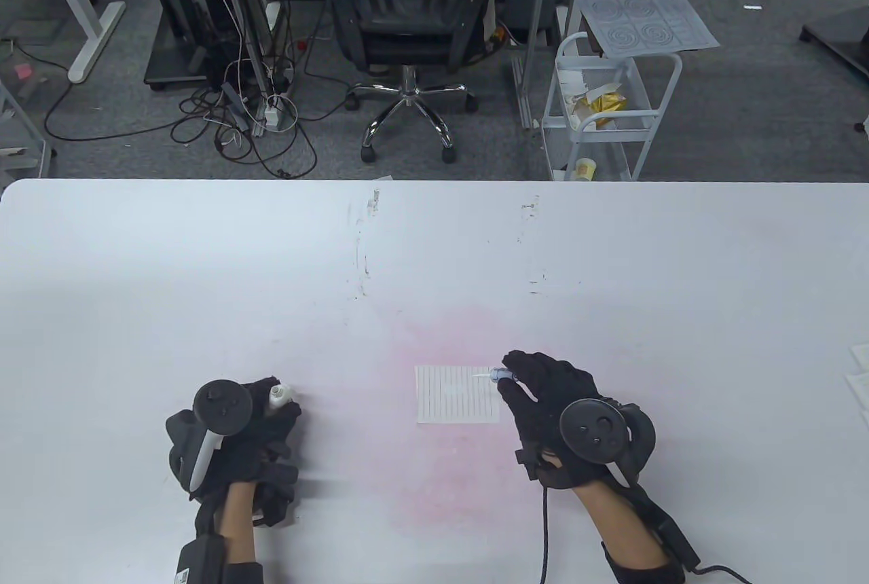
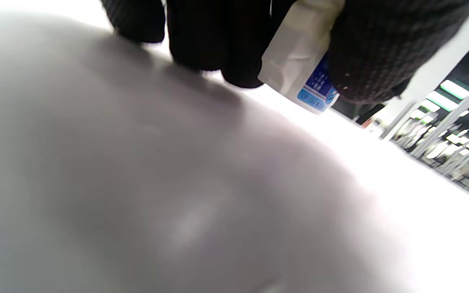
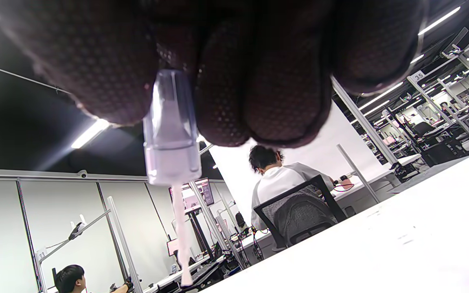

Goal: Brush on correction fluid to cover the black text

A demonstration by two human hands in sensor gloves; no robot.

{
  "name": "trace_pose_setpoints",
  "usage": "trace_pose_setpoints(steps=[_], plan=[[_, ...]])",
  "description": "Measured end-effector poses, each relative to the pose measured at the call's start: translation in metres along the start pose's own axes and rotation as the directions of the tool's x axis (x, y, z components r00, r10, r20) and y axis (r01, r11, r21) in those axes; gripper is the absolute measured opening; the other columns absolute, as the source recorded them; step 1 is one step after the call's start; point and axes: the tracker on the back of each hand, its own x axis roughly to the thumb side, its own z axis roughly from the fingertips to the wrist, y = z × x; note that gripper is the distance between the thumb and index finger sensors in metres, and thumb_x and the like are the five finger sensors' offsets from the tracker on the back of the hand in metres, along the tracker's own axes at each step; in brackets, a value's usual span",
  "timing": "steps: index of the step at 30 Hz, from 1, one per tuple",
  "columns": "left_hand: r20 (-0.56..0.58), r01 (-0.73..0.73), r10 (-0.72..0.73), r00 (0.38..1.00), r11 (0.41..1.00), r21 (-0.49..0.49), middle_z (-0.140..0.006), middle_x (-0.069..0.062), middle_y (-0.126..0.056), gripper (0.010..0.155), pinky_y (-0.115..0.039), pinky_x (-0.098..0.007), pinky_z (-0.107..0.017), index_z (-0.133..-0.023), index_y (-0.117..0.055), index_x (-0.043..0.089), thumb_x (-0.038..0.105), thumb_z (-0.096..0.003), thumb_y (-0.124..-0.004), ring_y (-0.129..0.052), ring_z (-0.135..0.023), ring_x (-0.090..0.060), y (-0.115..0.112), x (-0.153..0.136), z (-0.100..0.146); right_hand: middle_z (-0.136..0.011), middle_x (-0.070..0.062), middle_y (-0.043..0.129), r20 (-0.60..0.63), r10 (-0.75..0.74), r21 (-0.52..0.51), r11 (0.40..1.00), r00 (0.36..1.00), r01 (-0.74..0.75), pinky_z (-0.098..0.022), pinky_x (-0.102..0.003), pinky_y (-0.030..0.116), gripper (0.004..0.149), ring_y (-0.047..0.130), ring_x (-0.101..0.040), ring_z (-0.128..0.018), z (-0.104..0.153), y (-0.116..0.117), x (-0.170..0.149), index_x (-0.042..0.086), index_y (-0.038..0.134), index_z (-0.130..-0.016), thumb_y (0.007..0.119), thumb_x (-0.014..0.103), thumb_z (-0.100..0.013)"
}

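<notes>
Here the white desk stands in an office, a chair behind it. The paper lies just left of the right hand — it pinches the brush over the paper. The left hand grips the bottle.

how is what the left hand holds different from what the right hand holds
The left hand grips the correction fluid bottle, an opaque white body with a blue label; the right hand pinches the brush cap, a clear bluish cap with a thin white brush.
The bottle stands roughly upright with its open neck up; the brush cap lies nearly level, its tip over the lined paper.
Both are held in black gloved fingers.
</notes>
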Motion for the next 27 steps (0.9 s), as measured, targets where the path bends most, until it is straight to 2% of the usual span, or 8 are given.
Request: trace_pose_setpoints(steps=[3, 5, 9, 18, 21, 27], plan=[[0.106, -0.114, 0.108, 0.988, 0.992, 0.053, -0.086, -0.003, -0.094, 0.059, -0.077, -0.046, -0.062, -0.089, -0.078, 0.032, 0.053, -0.0357, -0.091, -0.097, -0.070, -0.023, -0.001, 0.014, 0.004, -0.065, -0.005, 0.096, 0.004, -0.007, -0.006, 1.000, 1.000, 0.007, -0.048, -0.052, 0.080, 0.045, 0.104, -0.027, -0.046, -0.001, -0.002, 0.001, 0.021, 0.091, -0.072, 0.091, 0.043, -0.033], [0.161, -0.130, 0.126, 0.979, 0.991, 0.015, -0.083, -0.005, -0.095, 0.059, -0.079, -0.045, -0.059, -0.089, -0.078, 0.031, 0.054, -0.0361, -0.091, -0.099, -0.065, -0.023, -0.001, 0.027, 0.006, -0.064, -0.005, 0.096, 0.007, -0.017, -0.015, 1.000, 1.000, 0.017, -0.047, -0.052, 0.080, 0.045, 0.104, -0.027, -0.045, -0.001, -0.006, 0.003, 0.021, 0.091, -0.072, 0.091, 0.043, -0.033], [0.251, -0.092, 0.091, 0.964, 0.996, -0.006, -0.081, -0.005, -0.097, 0.059, -0.082, -0.044, -0.055, -0.089, -0.078, 0.033, 0.055, -0.0362, -0.090, -0.102, -0.060, -0.022, -0.005, 0.052, 0.016, -0.063, -0.006, 0.097, 0.022, -0.032, -0.034, 0.999, 0.999, 0.033, -0.047, -0.052, 0.080, 0.045, 0.104, -0.027, -0.044, -0.003, -0.014, 0.008, 0.020, 0.092, -0.072, 0.091, 0.044, -0.033], [0.416, -0.088, 0.147, 0.897, 0.983, -0.159, -0.077, -0.007, -0.099, 0.059, -0.086, -0.042, -0.049, -0.089, -0.078, 0.034, 0.055, -0.0355, -0.091, -0.105, -0.052, -0.020, -0.033, 0.107, 0.043, -0.062, -0.006, 0.097, 0.103, -0.073, -0.056, 0.995, 0.992, 0.079, -0.046, -0.052, 0.081, 0.045, 0.104, -0.027, -0.042, -0.002, -0.034, 0.031, 0.020, 0.093, -0.070, 0.091, 0.045, -0.033], [0.459, -0.070, 0.159, 0.874, 0.976, -0.206, -0.076, -0.008, -0.099, 0.059, -0.087, -0.041, -0.048, -0.088, -0.079, 0.034, 0.054, -0.0348, -0.091, -0.105, -0.050, -0.019, -0.045, 0.120, 0.051, -0.061, -0.006, 0.098, 0.138, -0.083, -0.044, 0.995, 0.987, 0.090, -0.045, -0.052, 0.081, 0.045, 0.104, -0.026, -0.041, -0.001, -0.040, 0.041, 0.020, 0.093, -0.070, 0.091, 0.045, -0.033], [0.523, -0.011, 0.153, 0.839, 0.964, -0.264, -0.075, -0.009, -0.100, 0.060, -0.090, -0.040, -0.046, -0.087, -0.082, 0.031, 0.052, -0.0329, -0.094, -0.107, -0.049, -0.018, -0.065, 0.138, 0.063, -0.060, -0.006, 0.098, 0.168, -0.083, 0.043, 0.996, 0.982, 0.077, -0.045, -0.052, 0.081, 0.045, 0.104, -0.026, -0.039, -0.001, -0.051, 0.055, 0.020, 0.094, -0.069, 0.091, 0.046, -0.033]])
